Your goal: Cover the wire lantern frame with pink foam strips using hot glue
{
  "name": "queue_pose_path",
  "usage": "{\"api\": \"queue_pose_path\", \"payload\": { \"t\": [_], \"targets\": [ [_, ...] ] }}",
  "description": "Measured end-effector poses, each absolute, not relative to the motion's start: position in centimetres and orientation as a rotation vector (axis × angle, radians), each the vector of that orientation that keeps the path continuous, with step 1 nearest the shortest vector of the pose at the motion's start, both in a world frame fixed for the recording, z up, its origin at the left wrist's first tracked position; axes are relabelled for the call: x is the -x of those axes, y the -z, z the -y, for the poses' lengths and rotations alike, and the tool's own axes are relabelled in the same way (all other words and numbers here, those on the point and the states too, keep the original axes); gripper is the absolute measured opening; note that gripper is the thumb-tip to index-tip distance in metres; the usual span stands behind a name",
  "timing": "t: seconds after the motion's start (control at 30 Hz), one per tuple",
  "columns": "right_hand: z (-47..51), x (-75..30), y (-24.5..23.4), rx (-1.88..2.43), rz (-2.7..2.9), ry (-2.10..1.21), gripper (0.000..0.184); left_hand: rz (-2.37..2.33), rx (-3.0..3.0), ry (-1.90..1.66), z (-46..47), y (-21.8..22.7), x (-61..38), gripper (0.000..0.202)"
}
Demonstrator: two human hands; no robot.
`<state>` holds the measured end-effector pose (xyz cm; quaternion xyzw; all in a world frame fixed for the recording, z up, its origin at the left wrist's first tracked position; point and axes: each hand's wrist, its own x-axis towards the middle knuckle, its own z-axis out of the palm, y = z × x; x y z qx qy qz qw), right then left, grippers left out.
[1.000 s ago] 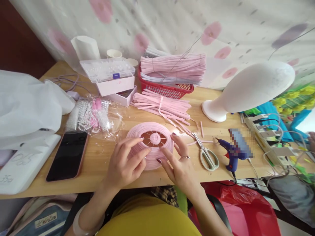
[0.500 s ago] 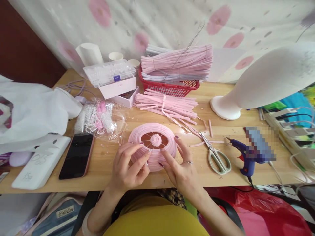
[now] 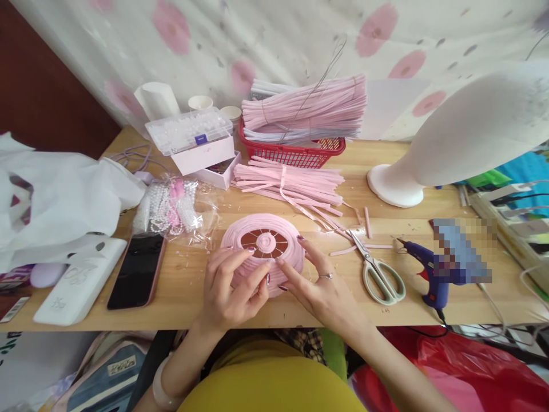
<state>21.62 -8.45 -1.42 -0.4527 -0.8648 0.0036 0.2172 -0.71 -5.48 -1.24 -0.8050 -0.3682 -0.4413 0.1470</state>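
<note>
Compared with half a second before, the left hand (image 3: 234,286) has come a little to the right over the pink coil (image 3: 263,226), so that its index fingertip is now just beside the index fingertip of the right hand (image 3: 323,289). Both hands are at the near side of the coil, which lies on the table (image 3: 189,292), in front of the person, near the table's front edge. Through its oval opening one can see thin wires, which run around a small pink hub (image 3: 266,242).

On the left hand, the fingers are bent, and thumb and index finger are narrow together; whether they pinch something, I cannot tell. On the right hand, the fingers are rather wide apart over the coil's right side, with the thumb lower; if they grip or only rest, I cannot tell.

Behind the coil lies a bundle of pink strips (image 3: 300,186), and behind this stands a red basket (image 3: 294,155). To the right of the coil are the scissors (image 3: 380,274), half open, and farther the blue glue gun (image 3: 429,263). To the left are the phone (image 3: 136,272) and, behind the phone, a clear bag of beads (image 3: 165,206).
</note>
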Motion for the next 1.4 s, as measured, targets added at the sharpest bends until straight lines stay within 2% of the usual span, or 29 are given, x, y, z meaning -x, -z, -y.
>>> {"api": "queue_pose_path", "payload": {
  "t": [0.23,0.5,0.8,0.97,1.23,1.33,1.4],
  "targets": [
    [8.2,-21.6,1.3,1.191,2.326,0.018,0.075,1.120,2.265,1.298,5.9,1.7,0.6,0.024],
    [8.4,-19.8,1.3,1.222,2.293,-0.048,0.055,1.163,2.227,1.332,6.1,2.7,0.4,0.021],
    [9.0,-18.9,2.4,1.276,2.248,-0.058,0.074,1.266,2.089,1.394,6.6,3.7,0.2,0.018],
    [9.0,-18.7,2.8,1.308,2.228,-0.031,0.077,1.353,2.119,1.453,6.8,3.7,-0.1,0.013],
    [9.3,-18.1,3.3,1.311,2.156,-0.043,0.077,1.668,2.049,1.874,5.3,3.1,1.9,0.034],
    [9.3,-18.0,3.4,1.313,2.140,-0.053,0.075,1.865,2.151,2.018,4.3,3.1,2.0,0.049],
    [9.3,-18.0,3.4,1.313,2.131,-0.061,0.072,1.952,2.254,2.100,3.8,3.3,2.0,0.051]
  ]
}}
